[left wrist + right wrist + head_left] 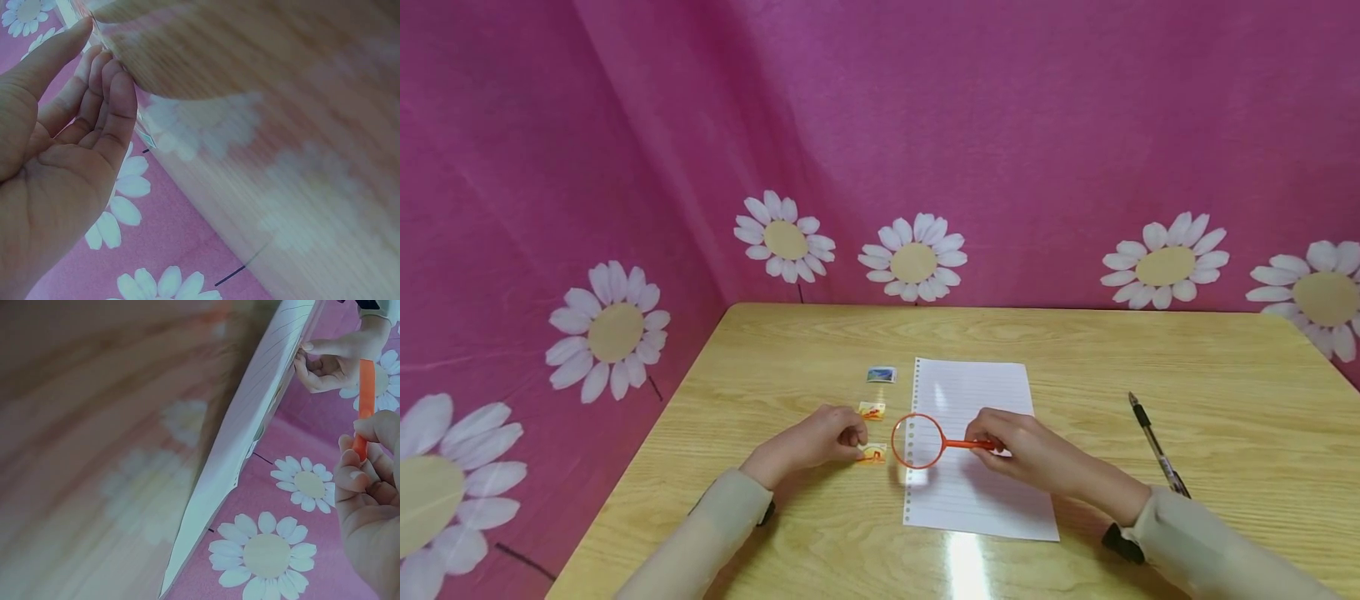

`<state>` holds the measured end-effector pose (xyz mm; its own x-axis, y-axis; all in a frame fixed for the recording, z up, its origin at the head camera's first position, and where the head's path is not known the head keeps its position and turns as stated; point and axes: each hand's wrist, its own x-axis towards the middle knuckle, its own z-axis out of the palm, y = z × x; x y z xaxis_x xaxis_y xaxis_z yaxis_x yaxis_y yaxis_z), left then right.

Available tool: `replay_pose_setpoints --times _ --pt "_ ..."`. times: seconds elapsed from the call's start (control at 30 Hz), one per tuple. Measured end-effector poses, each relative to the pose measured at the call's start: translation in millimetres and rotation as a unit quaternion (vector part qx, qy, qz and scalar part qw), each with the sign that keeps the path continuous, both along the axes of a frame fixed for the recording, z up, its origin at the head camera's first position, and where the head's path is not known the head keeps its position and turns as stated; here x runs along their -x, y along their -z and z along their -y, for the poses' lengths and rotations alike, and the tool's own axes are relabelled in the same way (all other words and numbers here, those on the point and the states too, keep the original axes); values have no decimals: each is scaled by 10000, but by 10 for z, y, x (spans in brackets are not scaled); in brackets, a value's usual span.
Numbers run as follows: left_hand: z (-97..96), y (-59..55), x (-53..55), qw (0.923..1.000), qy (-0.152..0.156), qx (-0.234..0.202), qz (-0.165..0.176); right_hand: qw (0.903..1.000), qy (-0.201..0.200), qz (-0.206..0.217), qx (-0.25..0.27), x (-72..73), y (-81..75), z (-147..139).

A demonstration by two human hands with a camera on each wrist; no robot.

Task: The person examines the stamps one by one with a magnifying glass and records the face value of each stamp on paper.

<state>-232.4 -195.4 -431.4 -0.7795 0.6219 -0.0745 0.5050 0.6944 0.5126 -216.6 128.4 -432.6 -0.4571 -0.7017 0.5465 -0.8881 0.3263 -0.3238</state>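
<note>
In the head view, my right hand (1018, 446) grips the orange handle of a magnifying glass (967, 444). Its round lens hovers over the left edge of a lined sheet of paper (1000, 500). In the right wrist view, fingers and thumb pinch the handle (367, 387). My left hand (816, 437) rests on the table, its fingers loosely bent and its thumb touching the left edge of a small yellow stamp (874, 454). Just above it lies another yellow stamp (872, 411), and farther back a blue stamp (882, 374).
A black-capped clear pen (1157, 446) lies to the right of the paper, partly beside the right sleeve. The wooden table (805, 350) is glossy. A pink cloth with white flowers (1000, 125) hangs behind and to the left.
</note>
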Motion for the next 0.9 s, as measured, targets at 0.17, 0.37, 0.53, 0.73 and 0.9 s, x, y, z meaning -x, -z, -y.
replay_pose_setpoints --times 0.17,0.37,0.53,0.73,0.9 --pt "16 13 13 9999 76 1 -109 9999 -121 -27 69 4 -8 45" --pt "21 24 21 9996 192 -64 -209 9996 -259 -44 105 1 -5 103" --pt "24 22 19 9995 217 -64 -205 9996 -264 -47 70 1 2 137" --pt "26 19 11 9997 146 -63 -169 9994 -318 -95 72 14 11 179" --pt "26 22 13 9994 195 -80 -275 9991 -360 -216 107 31 18 205"
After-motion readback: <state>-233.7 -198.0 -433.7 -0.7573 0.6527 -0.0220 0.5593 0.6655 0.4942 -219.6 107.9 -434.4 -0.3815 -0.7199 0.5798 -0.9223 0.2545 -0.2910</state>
